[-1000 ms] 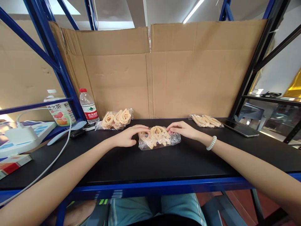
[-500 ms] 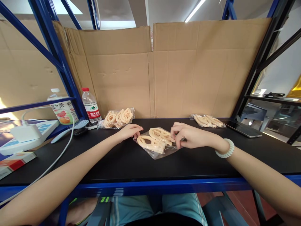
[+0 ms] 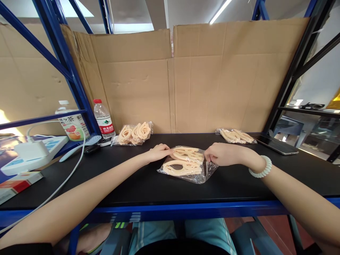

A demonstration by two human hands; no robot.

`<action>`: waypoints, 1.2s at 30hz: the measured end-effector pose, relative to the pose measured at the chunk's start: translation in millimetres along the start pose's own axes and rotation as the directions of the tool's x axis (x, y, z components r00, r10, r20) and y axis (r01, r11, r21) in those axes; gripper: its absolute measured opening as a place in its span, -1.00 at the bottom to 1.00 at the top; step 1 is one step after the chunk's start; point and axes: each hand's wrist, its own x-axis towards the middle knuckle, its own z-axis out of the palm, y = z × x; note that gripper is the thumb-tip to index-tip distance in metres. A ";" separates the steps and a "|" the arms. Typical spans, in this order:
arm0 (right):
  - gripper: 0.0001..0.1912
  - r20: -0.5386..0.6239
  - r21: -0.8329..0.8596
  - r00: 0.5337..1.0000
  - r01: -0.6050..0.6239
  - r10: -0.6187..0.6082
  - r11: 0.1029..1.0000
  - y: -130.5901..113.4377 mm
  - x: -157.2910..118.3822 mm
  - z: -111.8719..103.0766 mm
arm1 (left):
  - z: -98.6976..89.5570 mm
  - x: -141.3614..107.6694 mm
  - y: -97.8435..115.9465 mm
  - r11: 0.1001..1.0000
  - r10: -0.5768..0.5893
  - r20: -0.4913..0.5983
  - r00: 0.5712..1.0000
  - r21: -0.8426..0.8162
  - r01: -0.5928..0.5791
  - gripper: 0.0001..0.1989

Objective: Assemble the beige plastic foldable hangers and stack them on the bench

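A clear plastic bag (image 3: 203, 175) of pale cream looped strips (image 3: 183, 168) lies on the black tabletop in front of me. The strips form two flattened bundles, one behind the other. My left hand (image 3: 159, 153) reaches the bag's back left side, its fingertips closed together on the plastic beside the rear bundle. Over at the right end, my right hand (image 3: 221, 154) has its fingers curled and pinches the bag's loose edge. A pale beaded-looking band circles my right wrist.
Similar bags stand at the back left (image 3: 134, 134) and back right (image 3: 236, 136). A phone (image 3: 277, 144) lies far right. Left are a red-capped water bottle (image 3: 103, 120), a light-blue brush-like item (image 3: 79, 148), a power strip (image 3: 53, 150) and a white cable (image 3: 71, 173). Cardboard (image 3: 132, 85) walls the back.
The bag has shifted right and turned, so its bundles now lie more nearly level. Both my hands have moved right with it, and the right fingers are more curled.
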 end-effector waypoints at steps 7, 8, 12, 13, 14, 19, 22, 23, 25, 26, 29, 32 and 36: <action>-0.74 0.027 0.068 0.999 0.042 -0.044 0.997 -6.9 0.5 -7.3 | 0.1 -4.9 9.7 0.931 -0.023 0.081 0.996 -0.361 0.051 -0.69; -0.75 0.026 0.084 0.999 0.046 -0.048 0.995 -6.4 0.0 -8.3 | -1.3 -5.4 10.7 0.902 -0.044 0.083 0.996 -0.425 0.076 -0.70; -0.59 0.025 0.132 0.999 0.016 -0.020 0.991 0.3 -1.9 -9.6 | -9.5 -6.0 10.3 0.724 -0.117 0.126 0.985 -0.668 0.172 -0.68; -0.53 0.023 0.136 1.000 0.005 -0.008 0.991 3.3 -1.8 -9.0 | -11.6 -5.2 8.5 0.719 -0.133 0.125 0.983 -0.670 0.183 -0.65; -0.49 0.017 0.142 1.000 0.005 -0.007 0.990 6.7 -1.1 -7.9 | -13.4 -3.9 6.1 0.753 -0.148 0.110 0.983 -0.632 0.184 -0.63; -0.31 -0.072 0.174 0.993 0.102 -0.091 0.979 27.4 9.9 2.0 | -13.5 11.0 -7.2 0.973 -0.056 -0.021 0.998 -0.224 0.050 -0.67; -0.31 -0.098 0.179 0.990 0.118 -0.102 0.977 37.5 14.4 2.8 | -8.3 21.4 -8.3 0.976 -0.044 -0.004 0.999 -0.213 0.042 -0.66; -0.36 -0.097 0.178 0.991 0.103 -0.087 0.979 39.5 13.7 0.9 | -6.5 24.1 -7.5 0.976 -0.043 0.001 0.999 -0.212 0.042 -0.70; -0.49 -0.146 0.143 0.989 0.027 -0.006 0.989 39.1 9.5 -5.4 | -3.5 27.9 -5.7 0.978 -0.035 0.005 0.999 -0.206 0.035 -0.79; -0.56 -0.224 0.108 0.973 -0.027 0.051 0.994 35.7 6.5 -9.0 | -2.5 29.2 -5.1 0.979 -0.030 0.004 1.000 -0.203 0.031 -0.82; -0.67 -0.553 0.003 0.828 -0.107 0.091 0.994 7.9 0.2 -14.1 | -2.2 32.3 -5.6 0.980 -0.014 -0.004 1.000 -0.198 0.013 -0.81; -0.78 -0.618 -0.100 0.777 0.071 -0.118 0.992 -42.4 6.1 -1.5 | -7.2 35.9 -6.7 0.982 -0.004 0.019 1.000 -0.186 0.008 -0.73; -0.72 -0.461 -0.397 0.800 0.202 -0.385 0.895 -104.0 31.0 34.2 | -16.5 38.3 -0.4 0.990 0.032 0.121 0.992 -0.137 -0.015 -0.70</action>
